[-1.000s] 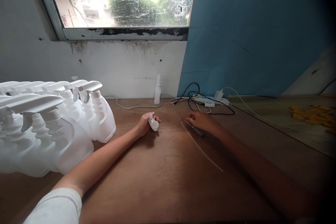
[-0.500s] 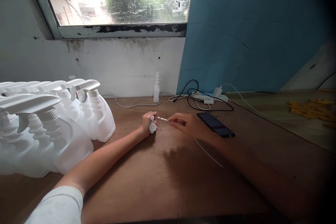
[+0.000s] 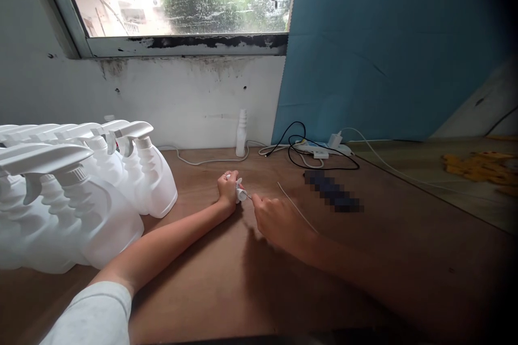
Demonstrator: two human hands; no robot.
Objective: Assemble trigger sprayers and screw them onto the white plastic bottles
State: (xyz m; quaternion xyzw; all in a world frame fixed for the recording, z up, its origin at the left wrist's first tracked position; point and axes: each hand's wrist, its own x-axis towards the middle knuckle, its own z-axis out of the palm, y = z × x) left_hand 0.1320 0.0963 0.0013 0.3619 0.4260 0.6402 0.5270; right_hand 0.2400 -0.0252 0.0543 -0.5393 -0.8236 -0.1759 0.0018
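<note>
My left hand (image 3: 227, 190) is closed around a small white plastic trigger spray head (image 3: 240, 194), held low over the wooden tabletop (image 3: 194, 285). The round end of the spray head faces right. Pinched in my right hand (image 3: 277, 221) is a thin shiny rod-like piece (image 3: 249, 197). Its tip meets the round end of the spray head; whether it goes inside I cannot tell. A thin white tube (image 3: 297, 207) shows behind my right hand, its lower end hidden by the wrist. Whether that hand also holds the tube is unclear.
Several white spray bottles (image 3: 156, 183) with trigger heads crowd the left side. A slim white bottle (image 3: 242, 135) stands by the wall. Black cable (image 3: 297, 137) and white cords tangle around a power strip (image 3: 343, 150). A pixelated dark object (image 3: 332, 191) lies right of my hands.
My right hand has moved down and left, bringing the thin piece to the spray head. My left hand has turned the spray head rightward. The white tube has shifted up and left.
</note>
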